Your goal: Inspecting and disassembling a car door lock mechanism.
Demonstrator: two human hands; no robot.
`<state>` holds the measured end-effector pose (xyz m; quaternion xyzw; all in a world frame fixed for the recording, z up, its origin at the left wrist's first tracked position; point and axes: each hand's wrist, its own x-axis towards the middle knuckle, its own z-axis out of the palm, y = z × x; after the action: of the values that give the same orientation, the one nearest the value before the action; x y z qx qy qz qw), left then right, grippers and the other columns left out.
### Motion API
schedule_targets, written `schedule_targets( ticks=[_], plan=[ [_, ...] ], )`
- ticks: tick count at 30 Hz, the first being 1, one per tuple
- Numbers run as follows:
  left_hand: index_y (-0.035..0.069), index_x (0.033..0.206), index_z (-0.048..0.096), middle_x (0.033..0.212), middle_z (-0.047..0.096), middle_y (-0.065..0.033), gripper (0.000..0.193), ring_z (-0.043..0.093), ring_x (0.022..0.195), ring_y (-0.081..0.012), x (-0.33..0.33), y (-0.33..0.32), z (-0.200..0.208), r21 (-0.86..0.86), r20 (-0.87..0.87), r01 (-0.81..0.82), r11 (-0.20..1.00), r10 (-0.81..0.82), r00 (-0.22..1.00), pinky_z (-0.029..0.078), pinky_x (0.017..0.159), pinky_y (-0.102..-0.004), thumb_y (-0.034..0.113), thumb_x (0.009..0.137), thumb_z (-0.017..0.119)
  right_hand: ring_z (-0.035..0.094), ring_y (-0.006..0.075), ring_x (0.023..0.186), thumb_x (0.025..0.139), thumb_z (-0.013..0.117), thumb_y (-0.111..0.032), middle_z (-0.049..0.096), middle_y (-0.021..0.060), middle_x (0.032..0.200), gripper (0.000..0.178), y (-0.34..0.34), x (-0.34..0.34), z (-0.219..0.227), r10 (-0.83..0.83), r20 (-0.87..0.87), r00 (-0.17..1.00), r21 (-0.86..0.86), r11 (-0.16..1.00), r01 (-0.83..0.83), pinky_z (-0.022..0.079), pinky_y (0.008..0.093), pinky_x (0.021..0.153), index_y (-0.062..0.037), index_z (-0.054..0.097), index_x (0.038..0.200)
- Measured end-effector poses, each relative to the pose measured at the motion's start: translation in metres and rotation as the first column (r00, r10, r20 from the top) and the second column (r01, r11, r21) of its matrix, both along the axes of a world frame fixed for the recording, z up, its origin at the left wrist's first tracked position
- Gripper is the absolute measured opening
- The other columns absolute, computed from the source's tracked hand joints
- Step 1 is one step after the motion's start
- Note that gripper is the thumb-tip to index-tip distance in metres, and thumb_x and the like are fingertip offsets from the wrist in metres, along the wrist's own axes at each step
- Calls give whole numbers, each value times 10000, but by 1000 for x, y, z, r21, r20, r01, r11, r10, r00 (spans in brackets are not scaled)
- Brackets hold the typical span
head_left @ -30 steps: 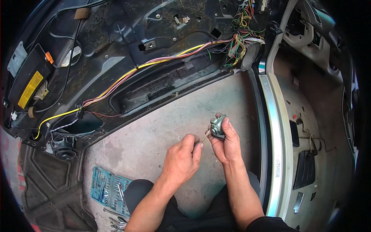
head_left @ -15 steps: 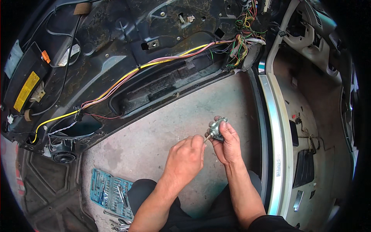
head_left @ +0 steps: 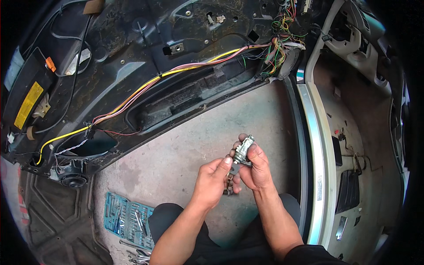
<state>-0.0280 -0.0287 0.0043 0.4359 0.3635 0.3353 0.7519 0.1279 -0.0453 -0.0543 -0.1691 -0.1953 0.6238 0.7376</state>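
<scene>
Farthest left of the fingers lie a speaker [head_left: 74, 181] and, below it, a dark mat [head_left: 62, 212]. Below and left of the fingers a blue tool kit [head_left: 128, 218] lies open, with wrenches [head_left: 140, 257] just beneath it. The door [head_left: 119, 44] spreads above and left of them, yellow and pink wires [head_left: 190, 67] running across it.

The left hand [head_left: 211, 180] has its thumb and fingers closed on a grey key [head_left: 234, 169]; small metal pieces [head_left: 228, 185] hang below the grip. The key meets the lower end of a metal cylinder [head_left: 242, 151], though how deep it sits cannot be told. The cylinder stands tilted between the two hands, clamped by the fingers of the right hand [head_left: 259, 168].

Well right of these fingers runs the pale sill [head_left: 314, 150].
</scene>
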Motion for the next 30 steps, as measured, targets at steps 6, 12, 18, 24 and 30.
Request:
schedule_targets(
  ticks=[6, 12, 18, 24, 30],
  plan=[
    [-68, 1084, 681, 794, 669, -103, 207, 634, 596, -225, 2, -16, 5, 409, -366, -51, 911, 215, 906, 552, 611, -367, 127, 1017, 701, 704, 238, 1035, 988, 756, -268, 707, 128, 1123, 516, -2, 0, 6, 28, 56, 998, 45, 999, -31, 577, 388, 921, -3, 554, 1381],
    [-63, 1102, 715, 877, 670, -177, 261, 703, 766, -320, 10, -18, -12, 959, -283, 196, 205, 634, 719, 548, 669, -381, 53, 885, 801, 686, 190, 996, 989, 766, -223, 720, 117, 1108, 477, -3, -1, 8, -72, 185, 980, -68, 994, 85, 559, 360, 900, 13, 584, 1361],
    [-78, 1188, 690, 978, 715, -123, 277, 710, 855, -224, -6, -7, -22, 254, 46, -112, 961, 104, 993, 587, 779, -357, 78, 971, 759, 683, 180, 1000, 997, 760, -195, 719, 106, 1118, 451, -6, 5, 15, -91, 122, 988, -37, 995, 96, 557, 345, 900, 19, 598, 1359],
    [-51, 1173, 656, 1042, 713, -122, 311, 709, 961, -223, 3, -7, -26, 63, 139, -130, 990, 120, 983, 586, 874, -372, -58, 892, 789, 682, 180, 1009, 997, 758, -180, 719, 108, 1116, 442, -4, 3, 11, -113, 265, 958, -24, 992, 123, 556, 336, 904, 23, 596, 1355],
    [-41, 1094, 646, 1086, 729, -131, 287, 708, 945, -191, 13, -17, -22, 845, -230, -60, 531, 463, 856, 578, 847, -327, -4, 872, 824, 681, 175, 1000, 1000, 757, -189, 718, 107, 1102, 438, -3, 4, 9, -155, 168, 973, -82, 982, 171, 554, 345, 898, 26, 597, 1345]
  ],
)
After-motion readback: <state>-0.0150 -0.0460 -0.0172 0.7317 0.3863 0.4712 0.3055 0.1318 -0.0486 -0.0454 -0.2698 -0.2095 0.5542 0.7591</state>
